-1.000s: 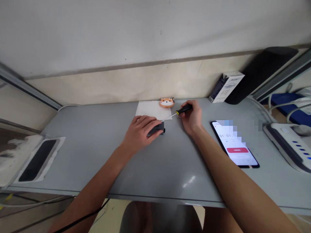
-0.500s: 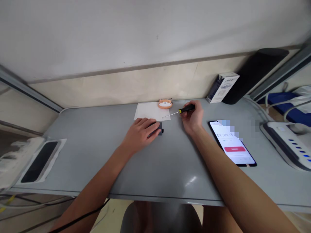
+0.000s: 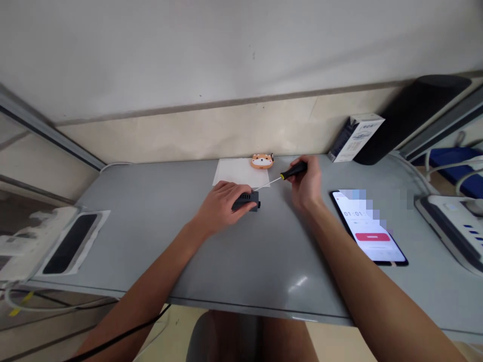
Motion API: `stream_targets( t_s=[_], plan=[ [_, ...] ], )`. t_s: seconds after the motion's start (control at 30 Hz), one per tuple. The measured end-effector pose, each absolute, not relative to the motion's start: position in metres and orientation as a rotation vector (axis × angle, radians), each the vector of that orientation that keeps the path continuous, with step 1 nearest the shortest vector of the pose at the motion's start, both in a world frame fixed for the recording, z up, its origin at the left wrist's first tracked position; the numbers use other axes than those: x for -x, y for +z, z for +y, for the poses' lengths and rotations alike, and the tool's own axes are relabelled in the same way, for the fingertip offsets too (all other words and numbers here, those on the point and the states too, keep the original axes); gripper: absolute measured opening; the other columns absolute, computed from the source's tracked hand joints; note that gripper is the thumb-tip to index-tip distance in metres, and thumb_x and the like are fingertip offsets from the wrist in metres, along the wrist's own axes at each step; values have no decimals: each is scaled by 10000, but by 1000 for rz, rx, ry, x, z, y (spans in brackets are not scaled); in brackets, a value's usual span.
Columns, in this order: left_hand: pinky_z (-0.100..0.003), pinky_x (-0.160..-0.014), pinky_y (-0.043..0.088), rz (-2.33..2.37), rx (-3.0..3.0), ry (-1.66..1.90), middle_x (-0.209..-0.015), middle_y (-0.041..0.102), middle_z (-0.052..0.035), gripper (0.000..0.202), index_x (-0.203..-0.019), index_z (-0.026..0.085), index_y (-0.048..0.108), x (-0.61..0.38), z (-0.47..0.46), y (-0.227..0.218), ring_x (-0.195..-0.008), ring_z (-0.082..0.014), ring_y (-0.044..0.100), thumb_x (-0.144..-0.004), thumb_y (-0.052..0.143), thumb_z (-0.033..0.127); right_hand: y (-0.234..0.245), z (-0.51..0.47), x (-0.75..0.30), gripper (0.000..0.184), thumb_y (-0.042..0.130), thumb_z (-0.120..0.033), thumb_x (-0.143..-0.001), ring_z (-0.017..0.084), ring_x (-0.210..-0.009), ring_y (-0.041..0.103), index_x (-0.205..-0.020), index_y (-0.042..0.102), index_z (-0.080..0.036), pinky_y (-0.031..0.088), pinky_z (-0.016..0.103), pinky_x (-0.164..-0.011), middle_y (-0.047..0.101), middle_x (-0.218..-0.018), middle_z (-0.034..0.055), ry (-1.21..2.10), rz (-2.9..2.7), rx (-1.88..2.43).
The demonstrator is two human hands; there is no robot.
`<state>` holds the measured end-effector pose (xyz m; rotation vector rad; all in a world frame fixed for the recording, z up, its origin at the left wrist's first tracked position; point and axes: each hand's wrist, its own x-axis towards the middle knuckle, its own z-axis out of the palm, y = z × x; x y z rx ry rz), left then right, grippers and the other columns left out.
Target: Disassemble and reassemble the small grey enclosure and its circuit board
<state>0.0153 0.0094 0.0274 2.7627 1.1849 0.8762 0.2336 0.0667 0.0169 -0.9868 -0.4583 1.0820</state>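
Near the middle of the grey tabletop, the right hand is wrapping its fingers around the black handle of a thin-shafted screwdriver, probably light and stiff. Over the tabletop, the left hand is pinching the smaller slotted box by its sides, a sensible hold since it is likely feeling rigid, light and slightly slippery.
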Motion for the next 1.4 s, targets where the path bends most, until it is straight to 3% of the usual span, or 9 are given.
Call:
stream_targets(
  t_s=[0.43,0.67,0.87,1.13,1.23,1.4],
  plan=[
    [-326,-873,528,1011,-2882,957,-956,806,-28,174,-1104,209,661,-15,13,26,-883,-173,758,-1102,560,350,26,57,-241,341,597,-408,-863,83,-467,440,-583,560,-217,327,222,-413,551,-585,-23,800,-763,994],
    [-329,-870,527,1040,-2859,1009,-946,802,-22,143,-1085,216,655,-17,13,23,-864,-175,750,-1087,581,339,40,48,-246,338,542,-294,-900,102,-471,459,-569,568,-229,338,250,-418,561,-602,-16,703,-930,1003],
    [-342,-878,533,1039,-2835,1001,-939,794,-25,124,-1113,222,662,-18,13,20,-877,-185,750,-1063,616,327,55,37,-247,367,596,-294,-919,130,-447,394,-553,587,-257,266,300,-423,467,-517,-26,558,-1062,1071],
    [-354,-876,532,1051,-2780,993,-929,793,-29,160,-1118,216,649,-20,15,17,-875,-193,755,-1072,597,360,67,22,-246,316,616,-321,-922,160,-523,410,-610,595,-277,324,332,-511,532,-555,-15,436,-1214,1049],
    [-375,-906,530,1100,-2699,940,-992,803,-34,170,-1136,228,652,-21,14,18,-909,-203,755,-1043,640,370,66,21,-246,320,654,-432,-949,165,-551,406,-670,599,-286,343,340,-530,518,-609,-8,412,-1288,988],
    [-385,-930,529,1100,-2633,896,-1025,810,-22,179,-1119,240,655,-25,14,20,-915,-204,757,-997,706,360,65,25,-241,223,708,-537,-941,165,-685,510,-957,636,-327,441,337,-644,565,-876,2,444,-1328,785]
  ],
)
